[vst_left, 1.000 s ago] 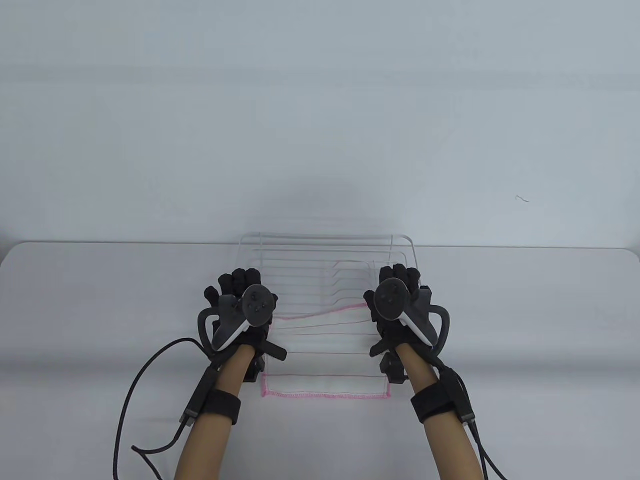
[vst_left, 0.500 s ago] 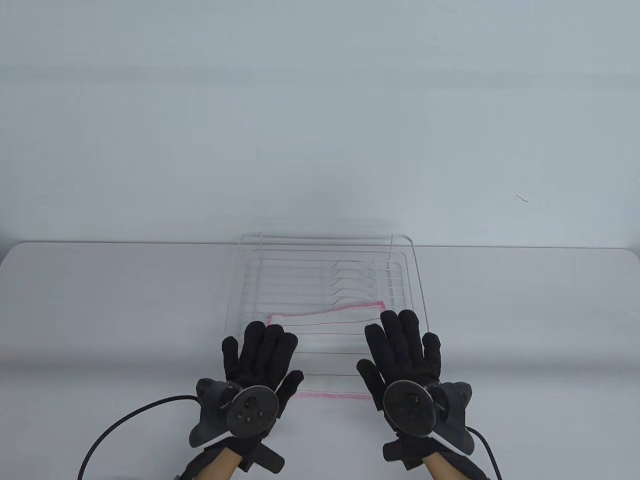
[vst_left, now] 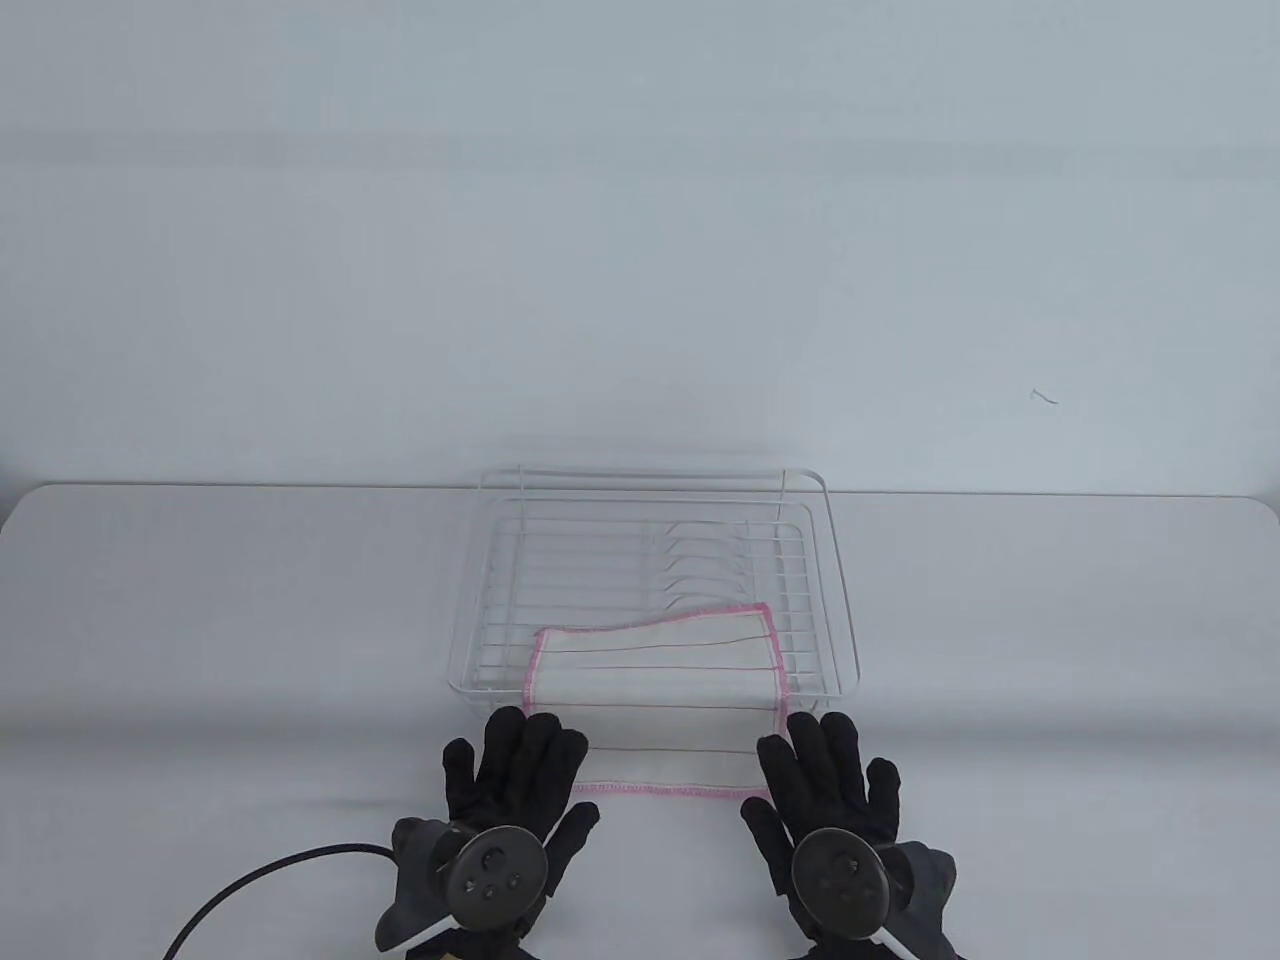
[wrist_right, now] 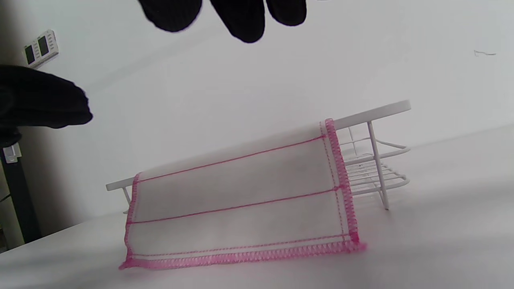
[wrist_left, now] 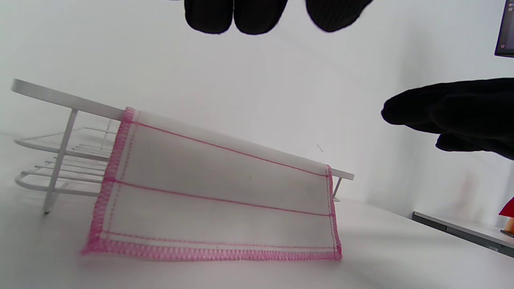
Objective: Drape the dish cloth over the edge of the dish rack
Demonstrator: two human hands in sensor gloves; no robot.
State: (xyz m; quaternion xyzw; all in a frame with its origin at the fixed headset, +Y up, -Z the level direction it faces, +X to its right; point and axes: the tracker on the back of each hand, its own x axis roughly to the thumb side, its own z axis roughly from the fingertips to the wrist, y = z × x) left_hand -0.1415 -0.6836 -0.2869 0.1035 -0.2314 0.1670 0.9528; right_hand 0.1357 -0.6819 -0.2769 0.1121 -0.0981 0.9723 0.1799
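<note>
Whereas half a second earlier both hands lay on the dish cloth [vst_left: 655,690], the table view now shows the left hand [vst_left: 515,775] and right hand [vst_left: 830,785] drawn back toward the near table [vst_left: 200,620] edge, fingers spread flat, holding nothing; the cloth lies folded over the near rail of the dish rack [vst_left: 650,580], one part inside on the wires, the other hanging outside to the table, so the drape appears complete. Seen from the left wrist view, the cloth [wrist_left: 217,192] hangs from the rail [wrist_left: 60,98] with its pink hem resting on the table, while the left fingertips [wrist_left: 237,16] stay clear above it and the right hand [wrist_left: 453,116] floats apart at the side. Seen from the right wrist view, the cloth [wrist_right: 241,204] covers most of the rail [wrist_right: 373,110], both rail ends bare; open table surrounds the rack, leaving free room for withdrawal.
</note>
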